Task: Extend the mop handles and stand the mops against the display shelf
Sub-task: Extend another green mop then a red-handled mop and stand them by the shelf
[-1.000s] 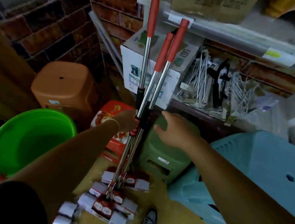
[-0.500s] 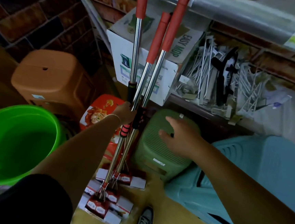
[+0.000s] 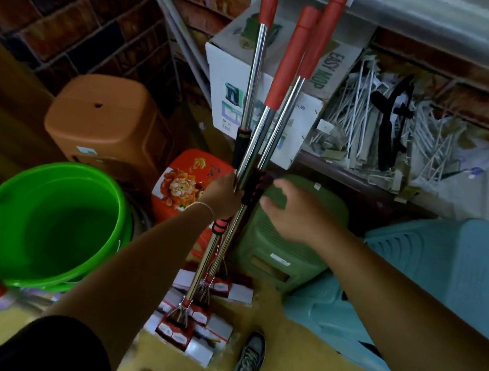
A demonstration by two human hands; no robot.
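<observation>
From the head view we see three mops (image 3: 258,145) standing together, their long axis almost upright and leaning with the red tops against the display shelf (image 3: 429,21), in front of the white mop box (image 3: 308,114). Their packed heads rest on the floor below the box. Our left hand (image 3: 224,195) has its grip clenched around the poles, beside the black collar. Our right hand (image 3: 291,210) is released, fingers loose, just right of the poles and not touching them. We judge the left hand must steady the bundle, while the right is nearer to the rightmost pole.
</observation>
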